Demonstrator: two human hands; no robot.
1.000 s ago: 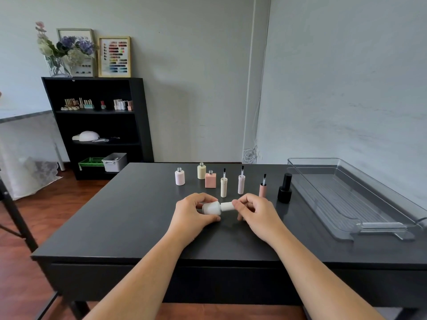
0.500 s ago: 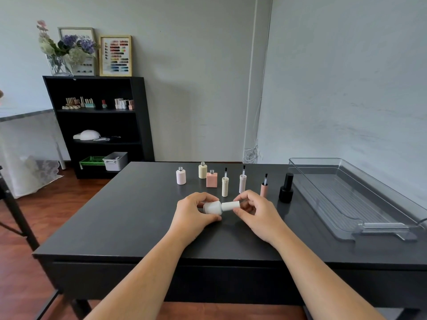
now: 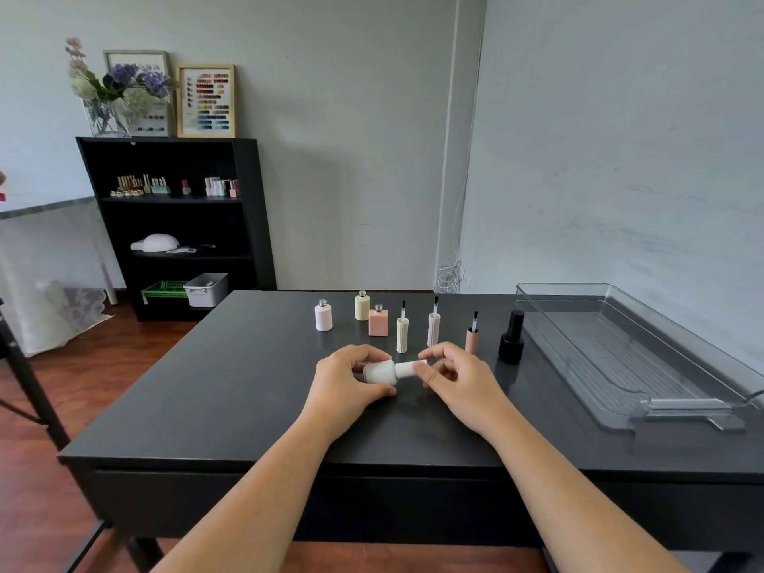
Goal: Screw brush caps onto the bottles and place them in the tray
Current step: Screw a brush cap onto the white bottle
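Observation:
My left hand (image 3: 345, 380) grips a white bottle (image 3: 380, 372) lying sideways just above the black table (image 3: 231, 390). My right hand (image 3: 457, 376) pinches the white brush cap (image 3: 407, 368) fitted on the bottle's neck. Behind stand three uncapped bottles: pale pink (image 3: 323, 316), cream (image 3: 362, 306) and salmon (image 3: 378, 321). Three brush caps stand upright with bristles up: cream (image 3: 402, 333), white (image 3: 433, 327) and pink (image 3: 472, 339). A capped black bottle (image 3: 512, 339) stands to their right. The clear tray (image 3: 645, 403) at the right holds nothing.
A black shelf (image 3: 248, 225) stands against the far wall to the left, with small bottles, a white lamp and bins on it. Flowers and frames sit on top. A wall runs close behind the tray. Wooden floor lies left of the table.
My right fingers have shifted around the white cap, turning it on the bottle. The left hand keeps hold of the bottle in the same place.

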